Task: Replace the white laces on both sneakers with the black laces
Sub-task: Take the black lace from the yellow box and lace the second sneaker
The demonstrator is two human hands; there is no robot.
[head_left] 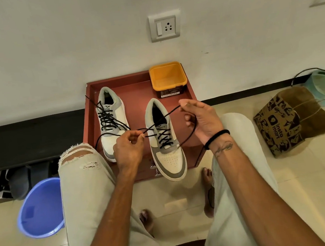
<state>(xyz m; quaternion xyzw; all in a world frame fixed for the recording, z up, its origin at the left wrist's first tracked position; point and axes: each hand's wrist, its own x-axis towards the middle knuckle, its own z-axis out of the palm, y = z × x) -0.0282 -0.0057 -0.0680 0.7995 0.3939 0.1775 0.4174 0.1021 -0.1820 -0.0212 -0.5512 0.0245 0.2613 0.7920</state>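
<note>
Two grey-and-white sneakers stand on a reddish-brown tray [134, 89]. The left sneaker [110, 120] carries black laces with loose ends trailing off its sides. The right sneaker [166, 140] has a black lace [165, 137] crossed through its lower eyelets. My left hand [129, 146] pinches one end of that lace just left of the shoe. My right hand [200, 117] holds the other end raised above and right of the shoe, the lace looping round its fingers. The two ends cross over the shoe's tongue. No white laces are in view.
An open yellow tub [168, 78] sits at the tray's back right corner against the wall. A blue bucket [40, 209] stands on the floor at left, a brown printed paper bag [288, 122] at right. My knees and bare feet flank the tray's front edge.
</note>
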